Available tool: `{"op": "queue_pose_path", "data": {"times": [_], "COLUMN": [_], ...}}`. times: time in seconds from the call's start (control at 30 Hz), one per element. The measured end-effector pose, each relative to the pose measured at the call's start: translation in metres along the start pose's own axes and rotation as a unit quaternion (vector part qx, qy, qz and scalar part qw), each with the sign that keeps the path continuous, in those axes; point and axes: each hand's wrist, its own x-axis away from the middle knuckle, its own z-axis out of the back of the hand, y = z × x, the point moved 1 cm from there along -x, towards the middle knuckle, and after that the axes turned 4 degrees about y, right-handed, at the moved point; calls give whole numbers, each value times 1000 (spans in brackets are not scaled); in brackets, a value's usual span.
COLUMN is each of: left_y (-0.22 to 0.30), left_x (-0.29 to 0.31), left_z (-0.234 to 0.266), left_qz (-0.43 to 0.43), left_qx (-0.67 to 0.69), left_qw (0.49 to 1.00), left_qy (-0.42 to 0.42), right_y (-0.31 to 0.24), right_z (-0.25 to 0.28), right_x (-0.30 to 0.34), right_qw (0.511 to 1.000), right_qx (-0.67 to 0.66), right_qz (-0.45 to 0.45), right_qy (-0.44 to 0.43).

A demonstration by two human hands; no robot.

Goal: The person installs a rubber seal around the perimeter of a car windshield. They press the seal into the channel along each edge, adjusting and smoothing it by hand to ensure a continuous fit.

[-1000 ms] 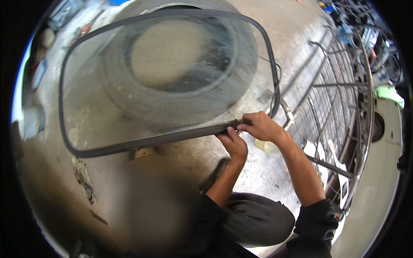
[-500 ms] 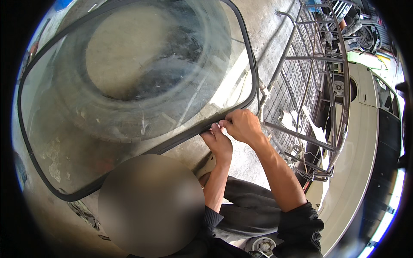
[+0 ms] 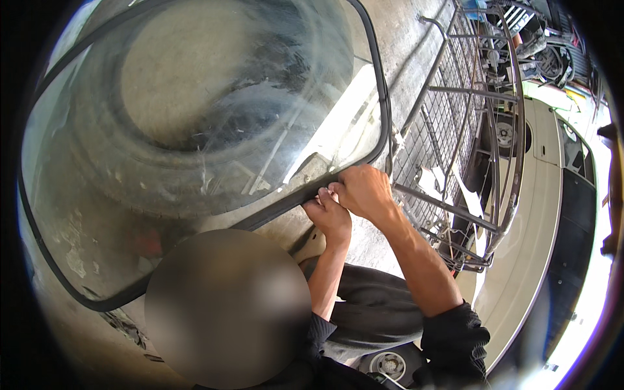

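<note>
A large pane of vehicle glass with rounded corners lies in front of me, framed by a black rubber seal. Through the glass I see a big tyre beneath it. At the near edge, toward the right corner, my left hand pinches the rubber seal from below with thumb and fingers. Right beside it, my right hand is closed over the same strip, knuckles up. The fingertips of both hands almost meet, and what lies between them is partly hidden. A blurred round patch covers part of the near edge.
A rusty metal rack with wire mesh stands close on the right. Beyond it is a cream-coloured vehicle. Assorted metal parts are piled at the far right. A small wheel lies by my legs.
My view has shifted slightly, so the glass and rack sit a little differently. Both hands keep their hold at nearly the same spot on the seal.
</note>
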Motion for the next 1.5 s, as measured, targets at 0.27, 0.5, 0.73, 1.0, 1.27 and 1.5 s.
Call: {"op": "queue_pose_path", "data": {"times": [0.27, 0.5, 0.73, 1.0, 1.27, 1.5], "left_y": [6, -22, -1, -11, 7, 1], "left_x": [12, -1, 11, 5, 11, 9], "left_z": [-12, -1, -14, -14, -18, -17], "left_qz": [-31, -163, -58, -71, -58, -79], "left_qx": [58, 55, 65, 20, 16, 10], "left_qw": [998, 983, 996, 997, 998, 997], "left_qy": [4, -66, -28, 4, 3, 3], "right_y": [47, 48, 46, 46, 40, 41], "right_z": [-2, -12, -2, -7, 1, -11], "right_x": [-9, 1, 1, 5, -3, 5], "right_qw": [987, 963, 986, 992, 992, 997], "right_qx": [-143, -156, -11, -11, 14, -19], "right_qz": [67, 202, 162, 123, 120, 77], "right_qy": [3, 86, 23, 26, 18, 9]}}
